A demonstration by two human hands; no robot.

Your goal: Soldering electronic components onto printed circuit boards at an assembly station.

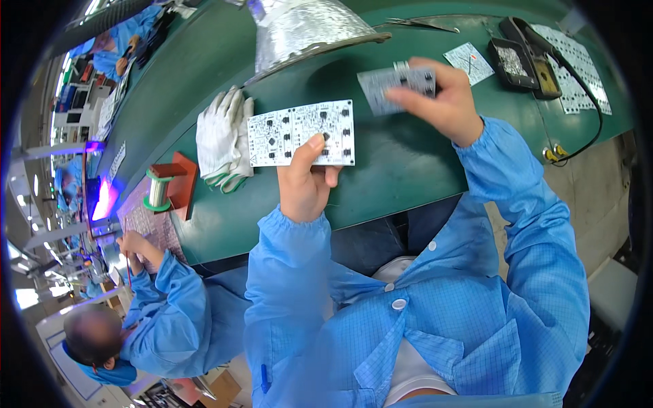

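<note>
My left hand point(307, 178) grips a white circuit board point(299, 132) by its lower edge, thumb on top and fingers underneath. Black components dot its face. To the right, my right hand point(442, 102) pinches a second circuit board point(381, 92), which looks greyer, is tilted and slightly blurred. Both boards are held above the green workbench point(381, 173), apart from each other. A pair of white work gloves point(223, 139) with green cuffs lies left of the first board.
A foil-covered cone hood point(306, 30) stands at the back. Left are a solder wire spool point(158, 190) and a seated co-worker point(170, 313). Back right hold tweezers point(425, 25), a small white card point(469, 62), a black soldering-iron stand point(513, 64) with a cable, and a perforated white sheet point(585, 81).
</note>
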